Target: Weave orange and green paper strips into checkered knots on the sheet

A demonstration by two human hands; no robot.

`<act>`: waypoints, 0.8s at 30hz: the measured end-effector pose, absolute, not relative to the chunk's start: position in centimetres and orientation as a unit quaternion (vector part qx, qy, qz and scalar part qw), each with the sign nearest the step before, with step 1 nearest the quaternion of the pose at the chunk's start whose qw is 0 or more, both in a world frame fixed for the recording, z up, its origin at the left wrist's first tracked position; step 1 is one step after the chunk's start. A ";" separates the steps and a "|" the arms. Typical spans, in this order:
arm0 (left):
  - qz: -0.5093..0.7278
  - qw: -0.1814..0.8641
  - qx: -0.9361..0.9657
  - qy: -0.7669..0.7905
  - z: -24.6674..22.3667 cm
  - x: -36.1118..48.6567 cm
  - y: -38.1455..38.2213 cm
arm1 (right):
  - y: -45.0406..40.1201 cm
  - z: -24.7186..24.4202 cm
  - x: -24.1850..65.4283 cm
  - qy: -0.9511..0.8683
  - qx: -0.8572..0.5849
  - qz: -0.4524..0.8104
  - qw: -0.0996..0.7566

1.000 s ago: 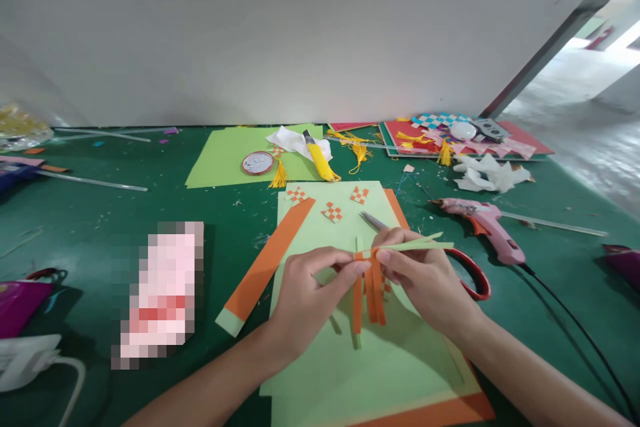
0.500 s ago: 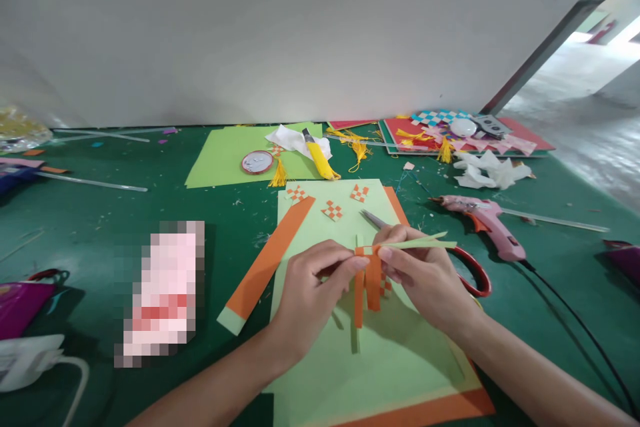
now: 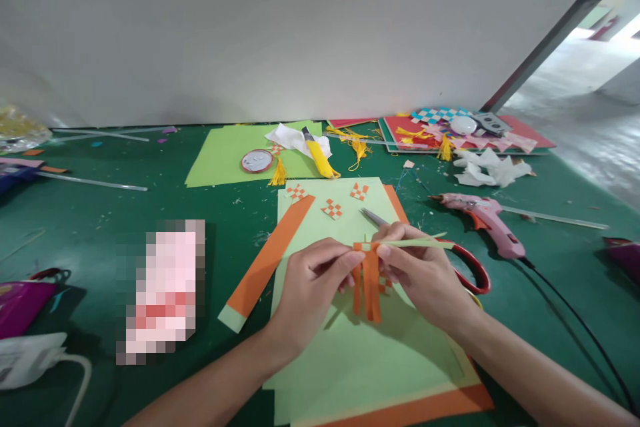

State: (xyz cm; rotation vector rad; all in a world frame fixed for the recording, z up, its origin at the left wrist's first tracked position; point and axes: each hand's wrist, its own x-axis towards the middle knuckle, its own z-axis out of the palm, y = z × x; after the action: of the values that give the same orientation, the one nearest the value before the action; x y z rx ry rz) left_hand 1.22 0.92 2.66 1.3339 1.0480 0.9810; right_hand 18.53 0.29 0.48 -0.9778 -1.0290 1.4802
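Between my two hands, orange and pale green paper strips (image 3: 370, 283) are interlaced at the top, their orange ends hanging down. My left hand (image 3: 317, 293) pinches the left side of the weave between thumb and fingers. On the other side, my right hand (image 3: 420, 270) pinches the right edge, with green strip ends sticking out to the right over it. Light green paper (image 3: 345, 360) lies beneath both hands. Small woven checkered pieces (image 3: 332, 209) rest on its far part. Scissors (image 3: 473, 267) with red handles lie partly hidden under my right hand.
A pink glue gun (image 3: 493, 220) with a black cord lies to the right. An orange strip (image 3: 273, 257) lies left of my hands. Farther back are a yellow cutter (image 3: 320, 155), a round tin (image 3: 257, 161) and crumpled tissue (image 3: 493, 168). A pixelated pink item (image 3: 167, 280) lies left.
The hanging orange strips have shifted and turned slightly, and the top of the weave sits a little higher. Both hands keep their pinch in nearly the same place.
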 end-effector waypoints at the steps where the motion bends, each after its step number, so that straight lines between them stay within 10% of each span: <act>1: 0.416 0.554 0.568 0.445 2.6 1.2 0.9 | 0.3 0.5 18.6 -0.435 -0.414 0.617 0.508; 24: 0.426 0.561 0.575 0.415 2.1 1.2 0.1 | 0.1 1.1 18.5 -0.514 -0.362 0.571 0.529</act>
State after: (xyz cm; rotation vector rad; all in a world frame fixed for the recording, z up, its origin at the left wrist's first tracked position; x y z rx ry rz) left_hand 1.20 0.12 2.09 1.3556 0.9786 1.0041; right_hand 18.52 0.08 1.11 -0.8654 -1.2267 1.3632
